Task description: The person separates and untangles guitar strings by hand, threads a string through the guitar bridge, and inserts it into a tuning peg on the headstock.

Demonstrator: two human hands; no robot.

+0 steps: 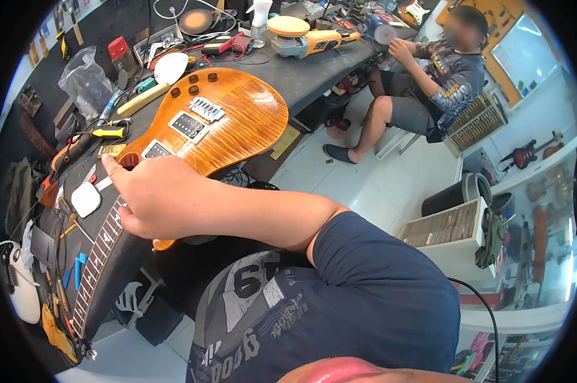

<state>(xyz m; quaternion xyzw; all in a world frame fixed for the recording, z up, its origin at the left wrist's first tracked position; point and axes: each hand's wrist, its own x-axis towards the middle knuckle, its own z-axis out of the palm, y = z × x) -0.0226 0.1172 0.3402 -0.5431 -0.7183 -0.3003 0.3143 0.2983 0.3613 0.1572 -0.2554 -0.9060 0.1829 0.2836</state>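
Observation:
An amber flame-top electric guitar lies face up on the dark bench, with two pickups, a metal bridge and dark knobs. Its fretboard runs to the lower left. My right hand is over the neck where it meets the body, hiding that stretch. The index finger is stretched out, its tip right by a small gold-coloured block; whether they touch is unclear. My thumb is apart from it, near the fretboard; the other fingers are hidden below the hand. My left hand is out of view.
Beside the guitar lie a yellow-handled screwdriver, a white scraper-like piece and a wooden handle. An orange polisher stands farther along the bench. Another person sits at its far end. A black bin stands on the floor.

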